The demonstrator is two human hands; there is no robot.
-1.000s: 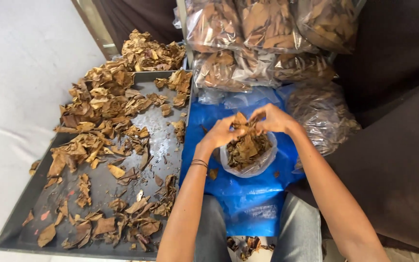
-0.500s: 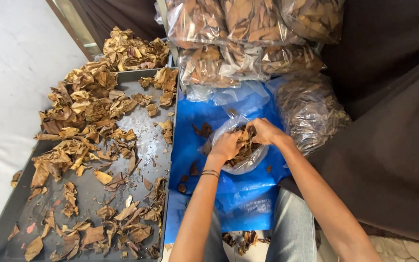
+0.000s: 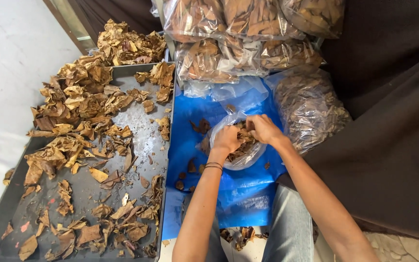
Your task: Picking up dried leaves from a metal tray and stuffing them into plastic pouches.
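My left hand [image 3: 226,139] grips the near rim of a small clear plastic bag [image 3: 247,157] partly filled with dried brown leaves. My right hand [image 3: 264,128] is closed on the bag's far rim, its fingers pressed into the leaves at the bag's mouth. The bag rests on a blue plastic sheet [image 3: 241,191] spread over my lap. A dark bracelet sits on my left wrist. A few loose leaf pieces [image 3: 201,127] lie on the sheet to the left of the bag.
A grey metal tray [image 3: 144,133] at the left holds a big heap of dried leaves [image 3: 81,104]. Several filled clear bags of leaves [image 3: 241,36] are stacked beyond the blue sheet, another one [image 3: 309,106] at the right. Dark cloth [image 3: 389,131] covers the right side.
Both hands have sunk lower onto the small bag and pressed the leaves down into it. The camera view has shifted slightly.
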